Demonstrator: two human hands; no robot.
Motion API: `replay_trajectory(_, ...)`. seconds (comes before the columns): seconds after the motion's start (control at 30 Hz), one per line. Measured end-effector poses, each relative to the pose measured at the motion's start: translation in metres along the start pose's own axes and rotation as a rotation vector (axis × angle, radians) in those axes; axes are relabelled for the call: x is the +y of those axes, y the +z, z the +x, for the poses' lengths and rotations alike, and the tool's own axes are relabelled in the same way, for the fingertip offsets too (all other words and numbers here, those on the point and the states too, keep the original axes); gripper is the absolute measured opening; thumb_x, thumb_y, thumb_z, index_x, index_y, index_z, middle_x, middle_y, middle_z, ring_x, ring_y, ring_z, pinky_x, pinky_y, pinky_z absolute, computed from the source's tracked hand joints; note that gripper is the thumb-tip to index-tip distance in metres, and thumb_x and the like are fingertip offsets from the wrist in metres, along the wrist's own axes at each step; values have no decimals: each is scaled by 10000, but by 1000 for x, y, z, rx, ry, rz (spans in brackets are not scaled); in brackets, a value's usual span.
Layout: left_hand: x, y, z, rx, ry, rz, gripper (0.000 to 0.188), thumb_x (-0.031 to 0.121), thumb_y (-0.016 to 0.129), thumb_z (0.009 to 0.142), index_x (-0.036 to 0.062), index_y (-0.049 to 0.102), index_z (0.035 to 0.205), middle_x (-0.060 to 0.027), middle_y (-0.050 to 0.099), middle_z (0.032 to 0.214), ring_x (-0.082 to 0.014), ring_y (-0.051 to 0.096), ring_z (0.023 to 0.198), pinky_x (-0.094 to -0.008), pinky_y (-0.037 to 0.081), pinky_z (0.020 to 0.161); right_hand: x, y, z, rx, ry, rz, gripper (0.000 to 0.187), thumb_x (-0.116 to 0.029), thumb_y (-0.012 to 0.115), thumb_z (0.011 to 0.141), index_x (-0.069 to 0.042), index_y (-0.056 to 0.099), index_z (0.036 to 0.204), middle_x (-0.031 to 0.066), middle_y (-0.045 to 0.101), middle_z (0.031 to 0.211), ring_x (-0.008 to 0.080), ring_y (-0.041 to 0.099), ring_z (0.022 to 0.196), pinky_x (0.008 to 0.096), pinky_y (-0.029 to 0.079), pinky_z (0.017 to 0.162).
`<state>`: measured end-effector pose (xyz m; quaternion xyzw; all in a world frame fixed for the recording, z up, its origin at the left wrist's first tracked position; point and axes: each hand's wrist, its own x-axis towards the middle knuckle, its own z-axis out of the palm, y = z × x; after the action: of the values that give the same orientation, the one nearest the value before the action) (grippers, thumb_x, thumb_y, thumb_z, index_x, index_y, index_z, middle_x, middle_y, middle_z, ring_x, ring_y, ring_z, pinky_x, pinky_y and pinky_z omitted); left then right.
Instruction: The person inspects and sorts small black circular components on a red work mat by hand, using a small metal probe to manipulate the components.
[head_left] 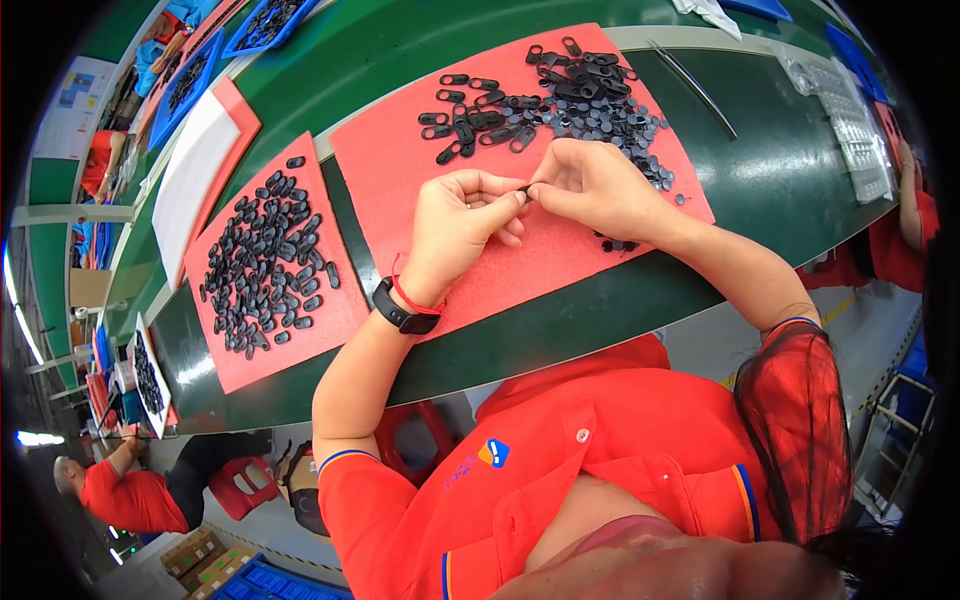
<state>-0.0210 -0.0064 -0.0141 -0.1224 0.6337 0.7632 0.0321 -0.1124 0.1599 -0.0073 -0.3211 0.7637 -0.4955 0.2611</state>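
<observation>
Over the large pink foam mat [400,150], my left hand [462,222] and my right hand [605,188] meet fingertip to fingertip. Both are closed in a pinch on one small black part [525,191], mostly hidden by the fingers. Beyond my hands lies a loose pile of black oblong pieces with a hole at one end [465,118]. Small round dark discs [610,120] are heaped beside them, close to my right hand. A few dark discs [615,245] also lie under my right wrist. To the left, a smaller pink mat [345,330] carries many black oval pieces [265,260].
The dark green table [470,355] curves around me. A metal tweezer-like tool [695,90] lies right of the mat, with a clear plastic tray [850,130] farther right. White and pink foam sheets [195,165] and blue trays [190,85] are at left. Other people sit nearby.
</observation>
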Motion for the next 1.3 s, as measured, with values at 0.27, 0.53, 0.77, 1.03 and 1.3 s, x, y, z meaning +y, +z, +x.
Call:
replay_trajectory(0.27, 2, 2, -1, 7, 9, -29, 162, 24, 635, 818, -64, 622, 953, -102, 655, 796, -90, 596, 613, -199, 493, 541, 0, -5, 3, -82, 42, 88, 137, -114, 616, 824, 16, 581, 850, 49, 625, 785, 77, 574, 724, 228, 460, 637)
replay_trajectory(0.53, 0, 2, 1, 28, 28, -43, 147, 24, 636, 809, -77, 606, 911, -124, 651, 782, -127, 623, 601, -235, 530, 532, -5, -3, 1, -61, 54, 17, 128, -109, 614, 822, 12, 572, 830, 39, 619, 764, 74, 572, 704, 224, 458, 632)
replay_trajectory(0.77, 1, 1, 0, 19, 8, -26, 160, 27, 637, 817, -63, 620, 949, -101, 653, 801, -93, 598, 624, -201, 491, 540, 0, -3, 3, -72, 43, 101, 132, -115, 620, 822, 10, 577, 824, 43, 618, 781, 77, 571, 732, 230, 457, 651)
replay_trajectory(1.03, 1, 0, 1, 8, -6, -34, 147, 30, 634, 820, -51, 626, 942, -97, 653, 799, -91, 596, 619, -201, 489, 539, -2, -6, 4, -94, 71, 96, 134, -117, 615, 823, 11, 579, 834, 49, 619, 786, 81, 572, 733, 233, 454, 651)
replay_trajectory(1.3, 1, 1, 1, 11, -9, -26, 138, 30, 635, 816, -52, 625, 927, -97, 653, 782, -89, 593, 610, -201, 486, 529, -2, -3, 3, -72, 77, 82, 131, -116, 611, 818, 8, 567, 820, 31, 602, 749, 69, 555, 689, 222, 435, 602)
